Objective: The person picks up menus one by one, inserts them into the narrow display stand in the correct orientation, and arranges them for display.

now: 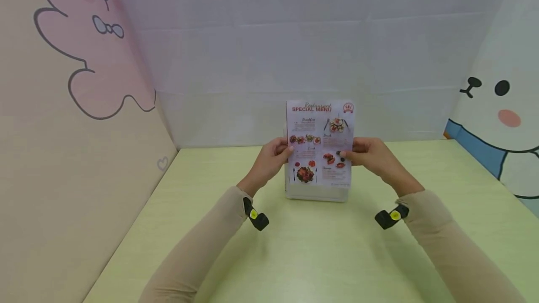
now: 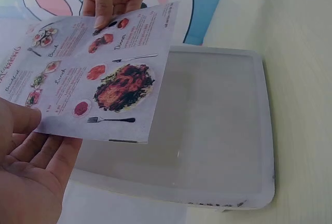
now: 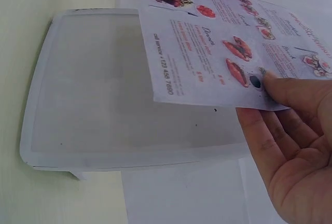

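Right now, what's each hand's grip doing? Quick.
Left hand: closed, pinching the menu sheet at its left edge.
Right hand: closed, pinching the same menu sheet at its right edge.

the pale yellow-green surface point(image 1: 316, 251) carries a white rectangular stand point(image 1: 316, 193), around the middle of its far half.

Menu sheet point(image 1: 321, 149) between the hands point(image 1: 269, 159) point(image 1: 372, 157), before a panel point(image 1: 316, 193) on the table point(image 1: 320, 251), backdrop point(image 1: 294, 55) behind.
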Available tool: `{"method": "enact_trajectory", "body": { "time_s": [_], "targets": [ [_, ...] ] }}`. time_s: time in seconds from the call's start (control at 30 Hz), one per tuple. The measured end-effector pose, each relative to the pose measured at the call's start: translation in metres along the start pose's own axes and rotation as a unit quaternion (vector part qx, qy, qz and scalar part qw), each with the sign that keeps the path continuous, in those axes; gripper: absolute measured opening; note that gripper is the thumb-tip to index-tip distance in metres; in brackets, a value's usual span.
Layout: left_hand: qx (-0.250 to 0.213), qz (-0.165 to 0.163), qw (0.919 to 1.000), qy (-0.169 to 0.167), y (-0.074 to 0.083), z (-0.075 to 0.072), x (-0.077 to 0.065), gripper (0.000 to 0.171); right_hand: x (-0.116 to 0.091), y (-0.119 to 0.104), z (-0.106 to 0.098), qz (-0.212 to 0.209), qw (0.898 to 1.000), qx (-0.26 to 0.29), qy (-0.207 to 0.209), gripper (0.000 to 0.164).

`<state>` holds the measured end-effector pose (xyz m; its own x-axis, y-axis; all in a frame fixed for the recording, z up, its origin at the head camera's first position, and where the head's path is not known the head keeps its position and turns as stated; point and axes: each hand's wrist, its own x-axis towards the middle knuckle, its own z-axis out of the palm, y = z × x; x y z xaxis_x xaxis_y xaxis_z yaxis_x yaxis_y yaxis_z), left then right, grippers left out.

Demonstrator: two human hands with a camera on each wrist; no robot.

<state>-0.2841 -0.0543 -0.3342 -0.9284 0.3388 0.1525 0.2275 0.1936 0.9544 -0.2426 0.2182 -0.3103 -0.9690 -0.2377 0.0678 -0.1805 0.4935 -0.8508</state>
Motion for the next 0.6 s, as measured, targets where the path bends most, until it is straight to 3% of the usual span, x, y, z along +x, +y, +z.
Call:
{"method": "enact_trajectory", "body": {
  "time_s": [0.23, 0.6],
  "targets": [
    [0.003, 0.017, 0.9998, -0.002, 0.003, -0.002, 0.005, 0.028, 0.006, -0.006, -0.008, 0.005, 1.0, -0.003, 0.016, 0.049],
    [-0.024, 0.031, 0.9989, 0.026, 0.008, -0.005, 0.012, 0.027, 0.01, -0.017, -0.008, 0.003, 1.0, -0.014, 0.018, 0.054]
  ]
}}
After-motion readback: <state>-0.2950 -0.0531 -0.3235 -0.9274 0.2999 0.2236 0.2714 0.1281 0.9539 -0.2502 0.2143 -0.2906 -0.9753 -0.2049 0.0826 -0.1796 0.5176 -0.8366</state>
